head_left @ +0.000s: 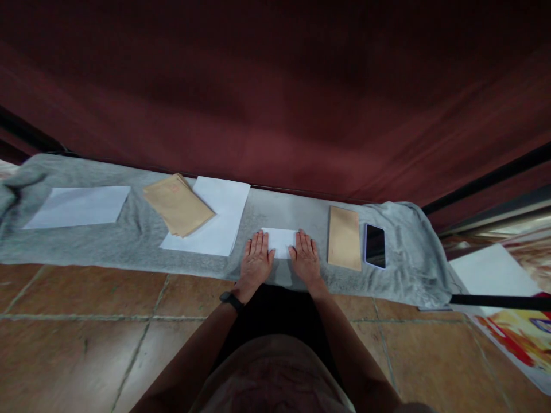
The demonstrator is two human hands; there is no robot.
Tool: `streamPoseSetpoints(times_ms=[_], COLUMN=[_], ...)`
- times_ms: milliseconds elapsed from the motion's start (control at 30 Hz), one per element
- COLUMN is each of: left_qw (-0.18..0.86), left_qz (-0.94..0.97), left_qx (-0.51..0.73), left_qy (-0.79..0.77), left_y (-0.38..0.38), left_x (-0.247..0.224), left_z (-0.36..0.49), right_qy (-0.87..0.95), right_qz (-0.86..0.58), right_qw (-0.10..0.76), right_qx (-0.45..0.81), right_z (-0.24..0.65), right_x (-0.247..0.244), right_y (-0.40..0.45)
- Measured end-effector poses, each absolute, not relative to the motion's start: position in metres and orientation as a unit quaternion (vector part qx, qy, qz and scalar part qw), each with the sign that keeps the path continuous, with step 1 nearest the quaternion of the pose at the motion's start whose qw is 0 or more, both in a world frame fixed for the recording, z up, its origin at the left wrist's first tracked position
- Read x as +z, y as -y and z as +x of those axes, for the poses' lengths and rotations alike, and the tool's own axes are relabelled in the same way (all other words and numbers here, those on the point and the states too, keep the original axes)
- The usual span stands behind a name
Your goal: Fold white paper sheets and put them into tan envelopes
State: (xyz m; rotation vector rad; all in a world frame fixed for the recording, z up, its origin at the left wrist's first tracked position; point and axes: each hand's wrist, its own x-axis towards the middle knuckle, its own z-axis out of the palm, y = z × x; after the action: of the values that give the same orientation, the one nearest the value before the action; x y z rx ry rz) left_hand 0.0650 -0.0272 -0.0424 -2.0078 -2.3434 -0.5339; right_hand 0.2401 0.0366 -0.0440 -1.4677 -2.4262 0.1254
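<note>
Across a long, narrow bench draped in a grey cloth [297, 209], a small white paper rectangle [282, 243] lies flat directly in front of the wearer's body. Its long axis runs from left to right, across the wearer, with one long edge facing the torso and the other facing the dark red fabric backdrop [275, 115]. It may be a folded sheet, but its layers are too small to make out.

The left hand [257, 258] rests palm down over the paper's left end and the right hand [306, 258] over its right end. Both are spread flat and grasp nothing; fingers are straight and point away from the body, thumbs angled inward toward each other, with a strip of white paper showing between. A black wristwatch [231, 299] sits on the left wrist.

To the right lies a brown kraft envelope [344, 238], its long axis running away from the wearer, and just beside it a smartphone [375, 245] with a lilac edge, similarly aligned. To the left, a fanned stack of kraft envelopes [178, 203] lies slantwise, partly over larger white sheets [228, 212]. Farther left, another white sheet [80, 206] lies lengthwise along the bench.
</note>
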Motion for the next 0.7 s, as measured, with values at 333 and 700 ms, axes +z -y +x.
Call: streamPoseSetpoints(times_ms=[333, 700], left_qw=[-0.008, -0.082], left_qz=[-0.635, -0.796], left_qx=[-0.187, -0.134], left_qy=[0.75, 0.584], left_y=[0.029, 0.015], left_x=[-0.043, -0.028], left_z=[0.065, 0.101], right_qy=[0.861, 0.88], right_qz=[-0.474, -0.439], right_qw=[0.18, 0.171], right_qx=[0.032, 0.057], right_z=[0.263, 0.273], right_x=[-0.04, -0.042], right_y=[-0.004, 0.023])
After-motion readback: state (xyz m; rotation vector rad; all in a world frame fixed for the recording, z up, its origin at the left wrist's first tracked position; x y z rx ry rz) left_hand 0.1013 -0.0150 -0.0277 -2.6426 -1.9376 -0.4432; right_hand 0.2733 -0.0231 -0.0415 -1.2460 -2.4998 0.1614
